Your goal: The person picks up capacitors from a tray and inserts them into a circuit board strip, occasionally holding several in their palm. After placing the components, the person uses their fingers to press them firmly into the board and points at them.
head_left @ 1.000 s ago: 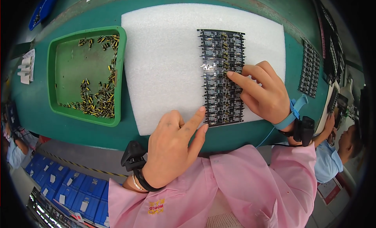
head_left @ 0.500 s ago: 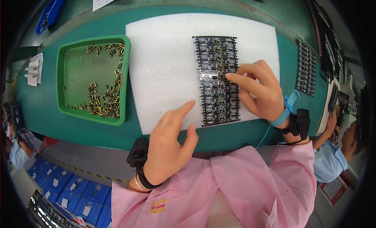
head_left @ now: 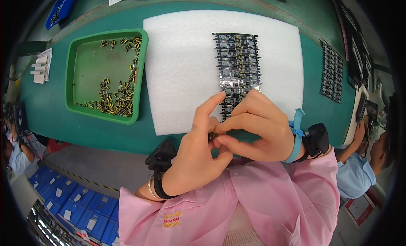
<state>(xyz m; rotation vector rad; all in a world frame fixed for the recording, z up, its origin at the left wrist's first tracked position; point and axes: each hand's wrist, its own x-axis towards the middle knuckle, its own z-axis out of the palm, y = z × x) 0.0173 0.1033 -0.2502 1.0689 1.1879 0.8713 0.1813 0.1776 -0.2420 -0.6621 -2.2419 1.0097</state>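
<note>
Head view: narrow black circuit panel (head_left: 229, 64), yellow flecks down its middle.

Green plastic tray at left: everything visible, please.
The green rectangular tray, plastic by its look, is shallow and open-topped, with rounded corners and raised walls. It rests upright on the green tabletop, left of the white foam sheet; whether it touches the sheet's edge is unclear. Small yellow-and-black cylindrical components lie loose inside, mostly heaped toward the lower right, some along the top and right wall. Neither the left hand nor the right hand touches it.
</note>
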